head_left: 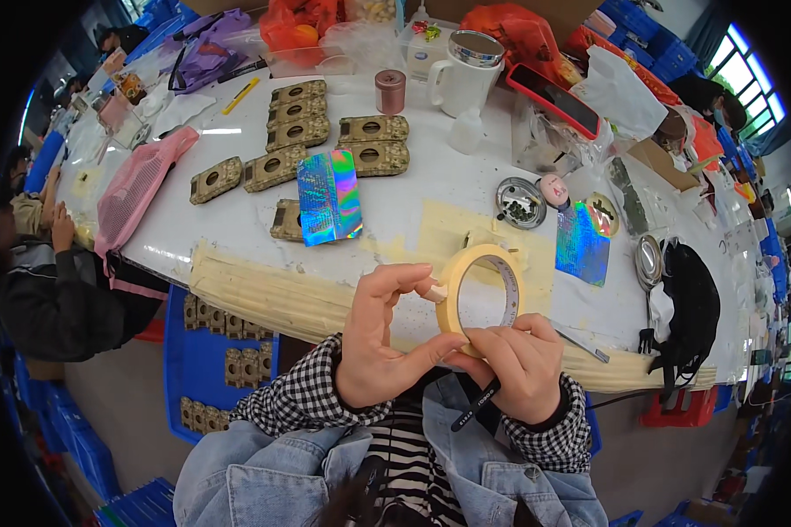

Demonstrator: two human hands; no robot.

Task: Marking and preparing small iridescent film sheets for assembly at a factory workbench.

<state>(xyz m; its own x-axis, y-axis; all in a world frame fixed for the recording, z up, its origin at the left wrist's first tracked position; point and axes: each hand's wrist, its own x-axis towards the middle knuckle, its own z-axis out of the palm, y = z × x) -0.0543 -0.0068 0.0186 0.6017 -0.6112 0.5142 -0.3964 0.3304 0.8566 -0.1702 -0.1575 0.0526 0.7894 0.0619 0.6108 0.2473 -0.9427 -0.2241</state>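
A roll of cream masking tape [452, 303] is held upright in front of me, just over the table's near edge. My left hand [382, 334] curves around its left side, the thumb pressing low on the ring and a fingertip at its upper left. With bent fingers, my right hand [514, 364] grips the bottom of the ring. A dark strap hangs at my right wrist. Beyond the roll, a cream taped patch [444, 224] covers the tabletop, with a small part on it partly hidden by the roll. Several camouflage shells with round holes [297, 132] stand at the left, beside a shiny holographic sheet [330, 198].
A white mug [468, 79], a pink tin [390, 92] and a red-cased phone [554, 101] stand at the back. At right lie a metal dish of small parts [520, 204], another holographic sheet [583, 246] and a black bag [693, 299]. A blue tray [177, 369] holds more shells.
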